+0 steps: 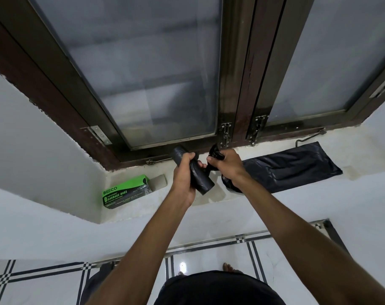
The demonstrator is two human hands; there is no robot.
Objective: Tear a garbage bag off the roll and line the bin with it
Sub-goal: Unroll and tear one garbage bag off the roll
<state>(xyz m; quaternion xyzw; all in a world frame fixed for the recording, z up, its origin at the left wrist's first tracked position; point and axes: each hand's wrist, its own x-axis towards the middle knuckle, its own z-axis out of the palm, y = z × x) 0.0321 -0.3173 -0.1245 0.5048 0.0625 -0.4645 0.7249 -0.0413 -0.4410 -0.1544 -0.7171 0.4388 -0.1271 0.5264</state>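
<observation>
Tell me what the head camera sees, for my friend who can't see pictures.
A person's left hand grips a black roll of garbage bags while the right hand pinches its loose end, over a white window ledge. On the ledge lie a green garbage bag box at left and a flat black bag at right.

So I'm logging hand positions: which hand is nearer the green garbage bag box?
Left. The left hand, gripping the roll, hangs just right of the green box; the right hand, pinching the bag end, is farther right.
</observation>
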